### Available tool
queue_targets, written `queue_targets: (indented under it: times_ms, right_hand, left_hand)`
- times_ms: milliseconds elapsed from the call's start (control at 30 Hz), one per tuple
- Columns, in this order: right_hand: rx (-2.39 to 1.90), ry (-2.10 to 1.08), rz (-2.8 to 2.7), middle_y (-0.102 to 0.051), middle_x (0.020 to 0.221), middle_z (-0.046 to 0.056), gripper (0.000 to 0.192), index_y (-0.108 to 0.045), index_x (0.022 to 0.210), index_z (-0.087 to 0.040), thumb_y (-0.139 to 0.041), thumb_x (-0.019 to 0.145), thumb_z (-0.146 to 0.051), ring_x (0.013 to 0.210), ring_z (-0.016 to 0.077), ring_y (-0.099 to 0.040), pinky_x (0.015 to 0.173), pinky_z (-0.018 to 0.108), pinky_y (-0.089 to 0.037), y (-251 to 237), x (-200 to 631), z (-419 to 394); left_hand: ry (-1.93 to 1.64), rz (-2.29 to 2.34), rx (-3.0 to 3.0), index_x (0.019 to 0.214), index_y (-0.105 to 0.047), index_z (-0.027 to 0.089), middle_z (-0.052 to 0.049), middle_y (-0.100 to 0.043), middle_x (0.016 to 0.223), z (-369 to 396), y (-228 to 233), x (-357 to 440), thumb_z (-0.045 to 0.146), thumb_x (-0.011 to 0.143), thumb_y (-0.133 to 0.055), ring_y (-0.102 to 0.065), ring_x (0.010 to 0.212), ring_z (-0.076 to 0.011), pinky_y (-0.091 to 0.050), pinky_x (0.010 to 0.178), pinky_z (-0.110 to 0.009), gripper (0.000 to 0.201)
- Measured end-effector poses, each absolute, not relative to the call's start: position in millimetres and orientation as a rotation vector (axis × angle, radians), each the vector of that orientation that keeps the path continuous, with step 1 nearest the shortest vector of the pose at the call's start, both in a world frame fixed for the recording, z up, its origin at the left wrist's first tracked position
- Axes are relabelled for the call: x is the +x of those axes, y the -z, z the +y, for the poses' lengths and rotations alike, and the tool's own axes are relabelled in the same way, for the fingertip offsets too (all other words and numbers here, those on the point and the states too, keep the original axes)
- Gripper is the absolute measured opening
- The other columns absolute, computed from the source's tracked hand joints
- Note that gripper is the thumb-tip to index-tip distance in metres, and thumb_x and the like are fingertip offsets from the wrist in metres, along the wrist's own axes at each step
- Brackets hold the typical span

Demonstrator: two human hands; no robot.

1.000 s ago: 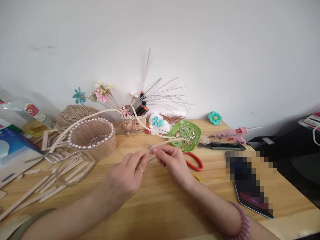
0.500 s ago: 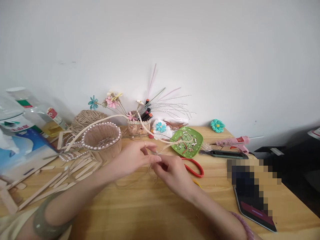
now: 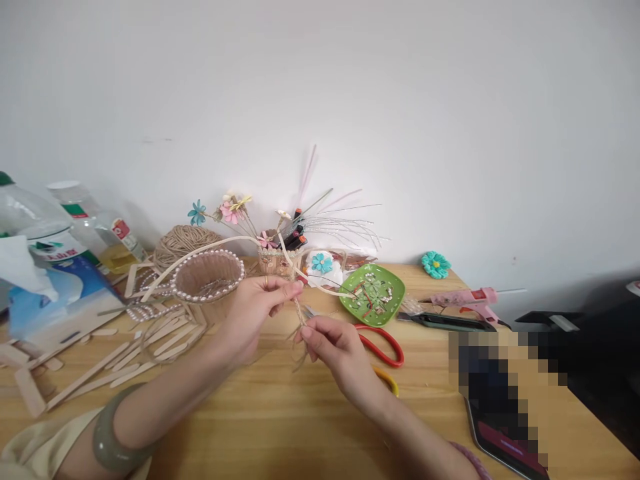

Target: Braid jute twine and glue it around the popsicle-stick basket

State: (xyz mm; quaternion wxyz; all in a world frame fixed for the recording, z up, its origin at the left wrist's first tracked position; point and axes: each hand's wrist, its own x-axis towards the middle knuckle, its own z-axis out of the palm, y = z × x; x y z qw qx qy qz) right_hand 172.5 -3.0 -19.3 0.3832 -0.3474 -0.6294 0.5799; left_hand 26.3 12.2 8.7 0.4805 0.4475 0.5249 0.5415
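Observation:
Between my two hands runs a short length of tan twine [image 3: 299,311] that looks braided or twisted, with loose strands sticking out at its lower end. My left hand [image 3: 263,307] pinches the upper part between thumb and fingers. Lower and to the right, my right hand [image 3: 334,347] grips the strands near the frayed end. A pale cord [image 3: 200,248] arches above the left hand and behind it. Scissors with red and yellow handles [image 3: 387,347] lie beside the right hand, partly hidden by it. A pearl-rimmed wooden basket [image 3: 210,263] stands left of my left hand.
A green tray [image 3: 345,307] of small beads and bits sits behind the right hand. Further right are a utility knife [image 3: 450,322], a pink glue gun [image 3: 465,298] and a phone [image 3: 505,427]. Wooden sticks [image 3: 90,377], a twine ball [image 3: 185,241] and bottles [image 3: 105,233] occupy the left.
My hands have moved apart, the left slightly up and the right slightly down, so the twine between them now shows. More of the scissors is visible. The view has shifted a little.

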Motion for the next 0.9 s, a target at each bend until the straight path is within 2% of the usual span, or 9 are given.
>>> queue_targets:
  times_ms: [67,133,200,267,367,433,533,633,900]
  right_hand:
    - [-0.886,-1.498,-1.620,-0.040,0.053,-0.004,0.032,-0.057,0.066,-0.016,-0.051,0.082,-0.043,0.051,0.0090,-0.034,0.048,0.022,-0.024,20,173,-3]
    - [-0.911,-1.527,-1.630,-0.040,0.052,-0.004,0.032,-0.057,0.067,-0.015,-0.051,0.082,-0.042,0.049,0.0085,-0.032,0.046,0.022,-0.022,22,173,-3]
    - [-0.954,-1.541,-1.625,-0.040,0.051,-0.004,0.030,-0.056,0.067,-0.015,-0.050,0.082,-0.041,0.047,0.0080,-0.030,0.045,0.022,-0.020,23,173,-1]
    - [-0.993,-1.531,-1.609,-0.041,0.050,-0.004,0.029,-0.053,0.064,-0.016,-0.050,0.080,-0.039,0.045,0.0075,-0.029,0.044,0.022,-0.019,24,173,2]
    - [-1.022,-1.505,-1.603,-0.040,0.049,-0.004,0.031,-0.046,0.056,-0.017,-0.049,0.079,-0.038,0.044,0.0072,-0.029,0.043,0.022,-0.019,22,174,4]
    - [-1.025,-1.510,-1.614,-0.038,0.049,-0.005,0.032,-0.044,0.053,-0.017,-0.048,0.078,-0.036,0.045,0.0073,-0.028,0.044,0.023,-0.019,20,175,5]
    - [-1.032,-1.517,-1.615,-0.039,0.049,-0.005,0.027,-0.049,0.056,-0.016,-0.048,0.077,-0.033,0.047,0.0078,-0.029,0.045,0.023,-0.020,16,178,5]
    - [-1.041,-1.483,-1.623,-0.040,0.050,-0.004,0.023,-0.054,0.060,-0.015,-0.049,0.076,-0.031,0.049,0.0087,-0.032,0.047,0.023,-0.022,13,180,5]
    - [-1.073,-1.291,-1.772,-0.035,0.051,-0.005,0.024,-0.051,0.057,-0.016,-0.046,0.078,-0.024,0.051,0.0084,-0.031,0.048,0.021,-0.024,12,183,5]
  left_hand:
    - [-1.320,1.297,1.081,0.055,-0.062,0.014,0.008,-0.037,0.042,15,-7,26,0.037,0.060,-0.074,-0.027,0.043,-0.0050,-0.022,0.043,-0.021,0.027]
    - [-1.247,1.286,1.106,0.055,-0.061,0.014,0.009,-0.037,0.041,17,-5,23,0.038,0.062,-0.072,-0.029,0.040,-0.0042,-0.022,0.041,-0.020,0.028]
    - [-1.112,1.253,1.155,0.063,-0.063,0.014,0.006,-0.050,0.047,18,-6,19,0.040,0.066,-0.068,-0.037,0.037,-0.0041,-0.024,0.039,-0.019,0.027]
    - [-0.883,1.214,1.212,0.082,-0.066,0.016,0.001,-0.064,0.064,17,-8,14,0.042,0.071,-0.062,-0.046,0.036,-0.0059,-0.030,0.038,-0.019,0.029]
    - [-0.562,1.139,1.309,0.103,-0.063,0.019,-0.001,-0.070,0.077,15,-11,9,0.037,0.071,-0.063,-0.057,0.043,-0.0098,-0.040,0.044,-0.021,0.036]
    - [-0.524,1.118,1.392,0.094,-0.067,0.018,0.001,-0.069,0.070,14,-11,9,0.030,0.068,-0.066,-0.061,0.053,-0.0115,-0.045,0.054,-0.021,0.028]
    - [-0.593,1.150,1.478,0.075,-0.071,0.018,0.002,-0.068,0.062,14,-11,9,0.025,0.068,-0.066,-0.061,0.061,-0.0122,-0.046,0.061,-0.021,0.012]
    - [-0.634,1.212,1.496,0.072,-0.072,0.018,0.001,-0.069,0.062,14,-11,10,0.023,0.067,-0.065,-0.059,0.059,-0.0127,-0.046,0.060,-0.022,0.010]
    - [-0.604,1.346,1.561,0.067,-0.073,0.020,0.002,-0.066,0.058,12,-12,11,0.023,0.067,-0.061,-0.054,0.057,-0.0120,-0.041,0.055,-0.021,0.013]
